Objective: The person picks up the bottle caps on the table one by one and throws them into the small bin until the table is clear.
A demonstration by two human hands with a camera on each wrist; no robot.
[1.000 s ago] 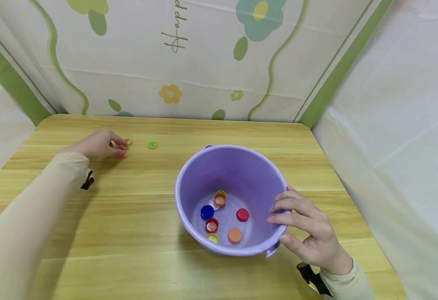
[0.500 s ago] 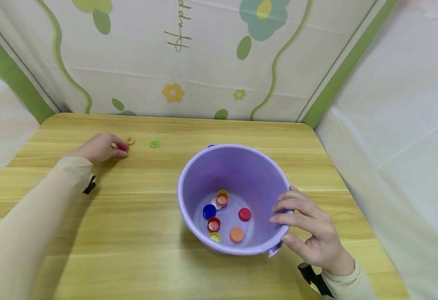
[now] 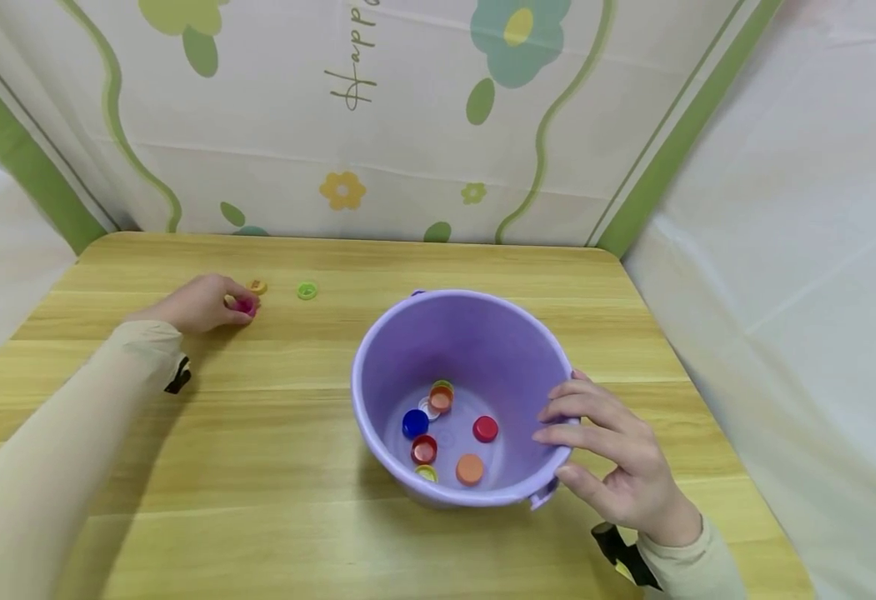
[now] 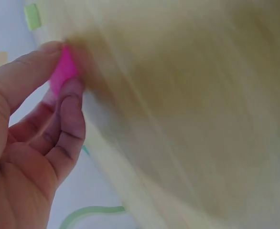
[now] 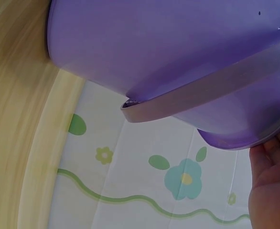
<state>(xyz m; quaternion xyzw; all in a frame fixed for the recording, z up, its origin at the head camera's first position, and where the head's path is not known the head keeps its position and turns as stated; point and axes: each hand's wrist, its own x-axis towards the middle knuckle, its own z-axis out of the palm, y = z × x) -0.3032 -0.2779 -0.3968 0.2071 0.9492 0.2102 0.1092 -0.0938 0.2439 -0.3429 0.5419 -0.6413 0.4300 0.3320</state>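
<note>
My left hand (image 3: 199, 303) pinches a pink bottle cap (image 4: 64, 71) between thumb and fingers, low over the far left of the table. Close beyond it lies an orange-yellow cap (image 3: 257, 287), and a light green cap (image 3: 307, 290) sits farther right. A purple bucket (image 3: 483, 325) stands upright right of centre. On its right side my right hand (image 3: 625, 467) holds the rim, fingers over the inside and thumb outside. Inside the bucket are several caps, among them a blue cap (image 3: 415, 423), a red cap (image 3: 486, 429) and an orange cap (image 3: 470, 469).
The wooden table (image 3: 257, 467) runs back to a white curtain (image 3: 407, 108) printed with flowers. White sheeting (image 3: 798, 275) hangs along the right side. The bucket's handle (image 5: 202, 90) hangs down its outer wall in the right wrist view.
My left fingers have closed around the pink cap and drawn it slightly away from the orange-yellow one. The right hand and the bucket stay in place.
</note>
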